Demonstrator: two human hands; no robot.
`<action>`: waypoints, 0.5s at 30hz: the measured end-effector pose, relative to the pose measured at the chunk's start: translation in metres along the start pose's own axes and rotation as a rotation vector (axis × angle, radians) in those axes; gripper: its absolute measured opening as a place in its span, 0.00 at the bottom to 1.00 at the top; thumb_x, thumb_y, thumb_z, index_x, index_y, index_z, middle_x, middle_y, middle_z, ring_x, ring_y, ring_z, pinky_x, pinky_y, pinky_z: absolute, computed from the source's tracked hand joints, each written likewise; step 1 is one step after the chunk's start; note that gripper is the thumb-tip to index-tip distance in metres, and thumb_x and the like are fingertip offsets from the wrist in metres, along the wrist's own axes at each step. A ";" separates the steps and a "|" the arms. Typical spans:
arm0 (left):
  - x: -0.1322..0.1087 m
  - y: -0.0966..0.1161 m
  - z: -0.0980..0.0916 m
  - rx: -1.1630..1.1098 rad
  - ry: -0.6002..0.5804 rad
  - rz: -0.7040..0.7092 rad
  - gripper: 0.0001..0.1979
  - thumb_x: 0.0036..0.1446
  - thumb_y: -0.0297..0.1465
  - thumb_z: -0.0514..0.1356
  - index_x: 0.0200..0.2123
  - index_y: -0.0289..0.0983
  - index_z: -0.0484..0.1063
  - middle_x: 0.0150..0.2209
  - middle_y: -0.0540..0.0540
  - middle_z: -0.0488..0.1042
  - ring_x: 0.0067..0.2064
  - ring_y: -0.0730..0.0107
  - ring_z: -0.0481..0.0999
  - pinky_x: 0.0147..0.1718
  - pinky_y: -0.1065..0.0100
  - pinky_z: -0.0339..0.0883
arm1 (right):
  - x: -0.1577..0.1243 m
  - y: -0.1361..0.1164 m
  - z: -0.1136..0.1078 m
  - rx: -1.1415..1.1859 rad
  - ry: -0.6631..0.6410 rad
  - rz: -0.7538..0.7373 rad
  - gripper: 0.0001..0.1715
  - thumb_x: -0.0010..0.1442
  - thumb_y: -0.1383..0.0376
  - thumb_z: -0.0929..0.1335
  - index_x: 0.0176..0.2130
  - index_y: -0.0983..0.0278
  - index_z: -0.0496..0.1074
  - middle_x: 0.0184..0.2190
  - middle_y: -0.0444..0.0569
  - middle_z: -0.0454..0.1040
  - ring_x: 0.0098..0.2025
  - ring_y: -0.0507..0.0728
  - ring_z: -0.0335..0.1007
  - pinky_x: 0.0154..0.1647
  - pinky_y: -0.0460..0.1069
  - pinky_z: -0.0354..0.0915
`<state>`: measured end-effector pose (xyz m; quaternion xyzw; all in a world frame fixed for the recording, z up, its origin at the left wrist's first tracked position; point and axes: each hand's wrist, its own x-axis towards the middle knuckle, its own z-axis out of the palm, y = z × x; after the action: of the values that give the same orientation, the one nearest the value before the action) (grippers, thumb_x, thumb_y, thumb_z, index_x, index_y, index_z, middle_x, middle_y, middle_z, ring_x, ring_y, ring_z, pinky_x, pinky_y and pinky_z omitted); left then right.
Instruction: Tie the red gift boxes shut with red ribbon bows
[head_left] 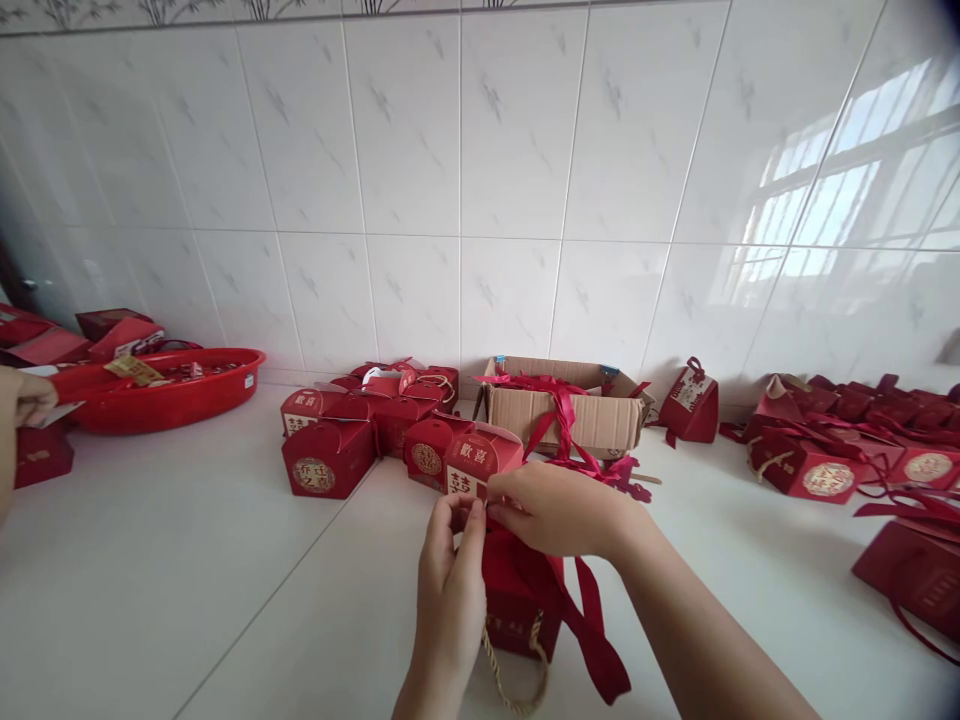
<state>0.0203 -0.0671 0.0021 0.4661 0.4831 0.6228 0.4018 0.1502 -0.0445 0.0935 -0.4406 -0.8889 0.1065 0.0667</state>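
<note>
A red gift box (517, 610) stands on the white counter in front of me, with a twisted rope handle (536, 690) hanging down its near side. Dark red ribbon (596, 640) lies over its top, and the loose tails trail off to the right. My left hand (454, 575) is at the box's upper left, thumb and fingers pinched on the ribbon. From the right, my right hand (562, 510) reaches over the top, its fingers closed on the ribbon beside the left fingertips. The exact grip is partly hidden by the fingers.
Several red gift boxes (330, 460) are grouped behind my hands. An open cardboard box (592, 420) with ribbons stands against the tiled wall. More boxes (825, 478) are at right. At left, another person's hand (34, 400) is beside a red basin (165, 408).
</note>
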 end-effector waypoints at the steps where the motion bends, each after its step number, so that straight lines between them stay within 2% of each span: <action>1: 0.000 0.000 0.000 -0.007 -0.007 -0.002 0.16 0.53 0.47 0.57 0.34 0.40 0.67 0.32 0.49 0.70 0.34 0.68 0.67 0.34 0.70 0.62 | 0.000 0.000 0.000 0.001 0.010 -0.008 0.09 0.60 0.69 0.59 0.28 0.64 0.63 0.24 0.43 0.67 0.24 0.49 0.56 0.22 0.45 0.47; 7: 0.001 -0.001 -0.005 -0.051 -0.054 -0.042 0.13 0.52 0.43 0.57 0.28 0.39 0.65 0.27 0.52 0.64 0.30 0.72 0.62 0.28 0.74 0.58 | 0.001 0.003 0.002 0.000 -0.001 -0.003 0.09 0.60 0.66 0.60 0.28 0.63 0.63 0.24 0.43 0.67 0.23 0.49 0.55 0.22 0.45 0.47; 13: 0.006 -0.006 -0.005 -0.100 -0.116 -0.074 0.14 0.50 0.43 0.60 0.27 0.37 0.67 0.26 0.52 0.65 0.31 0.72 0.63 0.29 0.73 0.58 | 0.002 0.003 0.004 -0.010 0.022 -0.055 0.09 0.60 0.67 0.59 0.29 0.63 0.64 0.24 0.43 0.68 0.24 0.50 0.57 0.22 0.45 0.49; 15: 0.007 -0.004 -0.004 -0.160 -0.100 -0.111 0.15 0.49 0.43 0.62 0.26 0.37 0.67 0.25 0.52 0.65 0.30 0.73 0.64 0.29 0.73 0.59 | 0.002 0.004 0.004 0.017 0.033 -0.062 0.10 0.60 0.66 0.59 0.29 0.62 0.65 0.25 0.43 0.69 0.25 0.50 0.59 0.22 0.45 0.50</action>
<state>0.0147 -0.0606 -0.0011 0.4356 0.4365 0.6122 0.4949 0.1517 -0.0412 0.0882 -0.4139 -0.9000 0.1045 0.0883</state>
